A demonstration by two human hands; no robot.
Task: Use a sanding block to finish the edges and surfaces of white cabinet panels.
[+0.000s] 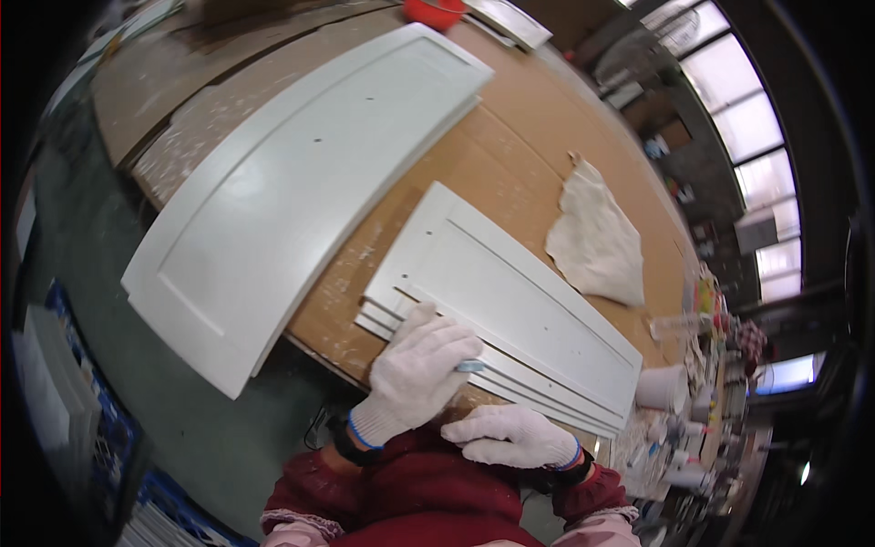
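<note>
Both my hands wear white knit gloves. My left hand (421, 365) is closed at the near edge of a stack of white panels (510, 301), with a small light-blue piece (469, 366) sticking out beside its fingers. Its exact kind is too small to tell. My right hand (510, 436) lies just off the same edge, palm down, fingers stretched out, holding nothing visible. The top panel has a recessed rectangle and several small dark holes. Thin edges of the lower panels show in layers toward me.
Larger white panels (301, 173) lie stacked at left, overhanging the cardboard-covered table (510, 146). A cream cloth (597, 232) lies behind the smaller stack. A white bucket (661, 389) stands at right, a red bowl (435, 13) at the far edge. Blue crates (118, 447) sit lower left.
</note>
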